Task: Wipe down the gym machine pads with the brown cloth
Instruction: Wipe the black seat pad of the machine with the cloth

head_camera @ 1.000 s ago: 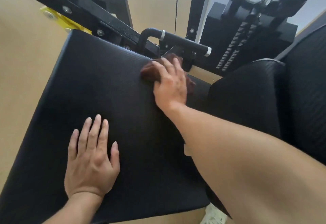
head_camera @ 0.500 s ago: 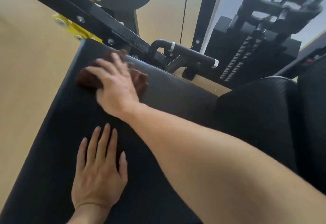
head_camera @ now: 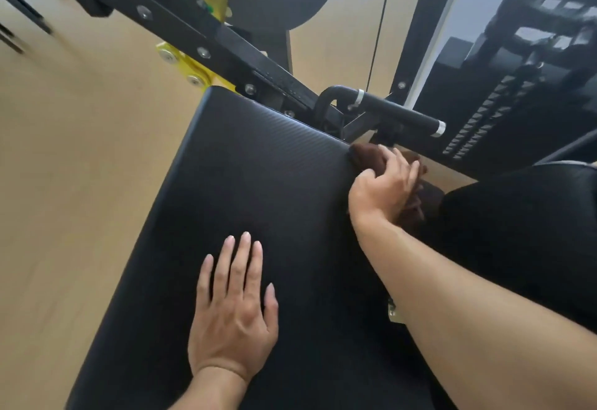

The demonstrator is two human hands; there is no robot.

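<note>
Swept back across the pad, the right hand [head_camera: 384, 190] now sits at the far right corner of the large black pad [head_camera: 258, 183], where half a second ago it was near the far left corner, and a second ago it was at about this same right end. That reads as one full pass out and back along the pad's far edge.

Head view: the right hand's fingers are curled over the brown cloth [head_camera: 371, 159], gripping it bunched at the pad's right edge, with part of the cloth hanging over the side into the gap beside the neighbouring pad [head_camera: 517, 216]. The left hand [head_camera: 234, 306] lies flat on the near part of the large pad, fingers straight and spread, holding nothing; it has kept its place throughout, bracing. Just beyond the cloth stands the machine's black handle [head_camera: 397, 112] with its silver end rings, close to the right hand's knuckles but apart from them.

Judging from this, the far strip of the large pad has been covered. The middle and the near area under the left hand appear still to be done, as does the neighbouring pad on the right.
</note>
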